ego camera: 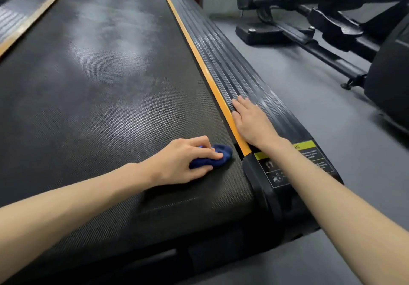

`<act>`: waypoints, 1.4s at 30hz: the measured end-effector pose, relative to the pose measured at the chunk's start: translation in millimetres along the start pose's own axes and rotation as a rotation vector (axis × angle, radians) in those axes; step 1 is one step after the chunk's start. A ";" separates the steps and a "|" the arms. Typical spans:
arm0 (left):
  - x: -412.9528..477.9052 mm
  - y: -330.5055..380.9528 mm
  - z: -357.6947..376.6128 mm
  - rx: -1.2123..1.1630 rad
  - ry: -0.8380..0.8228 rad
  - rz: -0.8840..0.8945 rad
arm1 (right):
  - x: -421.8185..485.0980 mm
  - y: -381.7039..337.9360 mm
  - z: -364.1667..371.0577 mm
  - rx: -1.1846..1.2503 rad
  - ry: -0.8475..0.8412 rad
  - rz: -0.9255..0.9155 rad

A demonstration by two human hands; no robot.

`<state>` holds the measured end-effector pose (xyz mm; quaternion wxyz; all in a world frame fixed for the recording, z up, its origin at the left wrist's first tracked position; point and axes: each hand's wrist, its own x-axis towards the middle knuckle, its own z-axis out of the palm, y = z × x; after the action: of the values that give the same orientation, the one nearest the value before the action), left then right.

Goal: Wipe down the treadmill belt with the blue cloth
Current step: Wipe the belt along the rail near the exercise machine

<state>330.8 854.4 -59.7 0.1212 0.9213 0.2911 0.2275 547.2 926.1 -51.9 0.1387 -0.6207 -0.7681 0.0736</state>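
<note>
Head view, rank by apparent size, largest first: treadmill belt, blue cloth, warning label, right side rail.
treadmill belt
right side rail
warning label, partly covered
blue cloth, bunched under left hand, extent unsure

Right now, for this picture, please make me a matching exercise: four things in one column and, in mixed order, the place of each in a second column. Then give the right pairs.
Things:
1. blue cloth
2. right hand
3. warning label
4. exercise machine

Places:
a. on the grey floor, off to the right
b. bunched under the left hand, on the belt
c. flat on the ribbed side rail
d. at the near end of that rail

Pairs: 1-b, 2-c, 3-d, 4-a.
</note>
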 end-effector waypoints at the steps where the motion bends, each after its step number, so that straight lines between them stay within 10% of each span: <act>1: -2.7 4.0 0.2 0.013 0.008 0.012 | 0.4 -2.3 -0.4 -0.007 -0.015 0.010; 9: 27.8 -4.3 7.3 0.192 0.234 -0.320 | -27.2 -1.0 0.7 -0.055 0.035 -0.019; 17: -3.1 55.2 15.4 0.082 -0.031 0.023 | -33.5 -4.1 0.0 -0.014 0.093 -0.005; 22: 16.9 9.9 6.7 0.232 0.217 -0.482 | -36.4 -5.3 -1.4 0.012 0.097 0.002; 28: -5.9 56.9 16.1 0.132 0.024 -0.077 | -37.2 -6.8 -2.3 0.013 0.119 0.012; 33: 15.2 19.1 4.9 0.251 0.198 -0.460 | -37.7 -6.7 -2.7 0.006 0.114 0.009; 38: -12.7 58.1 17.5 0.106 0.038 -0.101 | -37.3 -6.8 -2.3 0.007 0.134 0.007; 42: 4.2 29.2 6.1 0.184 0.180 -0.352 | -37.2 -6.9 -1.5 0.007 0.129 0.009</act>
<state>350.9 832.9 -53.1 0.0481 0.8395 0.4764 0.2568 548.3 888.3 -53.0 0.1898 -0.6270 -0.7546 0.0364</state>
